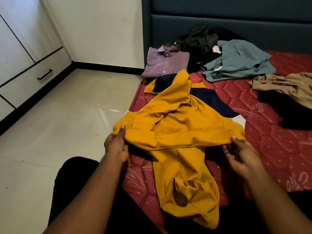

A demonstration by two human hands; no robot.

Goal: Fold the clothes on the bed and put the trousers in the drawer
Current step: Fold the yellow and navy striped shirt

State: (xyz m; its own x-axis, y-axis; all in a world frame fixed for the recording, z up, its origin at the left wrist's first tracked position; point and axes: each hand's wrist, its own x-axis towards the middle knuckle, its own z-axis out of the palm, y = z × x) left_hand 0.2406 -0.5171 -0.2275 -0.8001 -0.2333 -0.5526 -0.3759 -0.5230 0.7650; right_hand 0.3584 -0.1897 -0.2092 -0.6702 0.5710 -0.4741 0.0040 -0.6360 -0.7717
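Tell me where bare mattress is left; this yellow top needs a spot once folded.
Bare red quilted mattress lies right of the yellow-and-navy top, below the black garment. The headboard end is crowded: folded purple shirt, grey-blue garment, tan garment.

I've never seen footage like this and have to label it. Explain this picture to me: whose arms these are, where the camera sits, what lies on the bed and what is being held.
There is no machine here. The camera is worn on a person's head and looks forward and down, so the two arms coming in from the bottom are that person's own. The left hand and the right hand each grip an edge of a mustard-yellow garment with navy panels, stretching it over the red quilted mattress.

Farther back lie a folded purple shirt, a crumpled dark garment, a grey-blue garment, a tan garment and a black garment. On the left stands a white cabinet with a drawer, shut.
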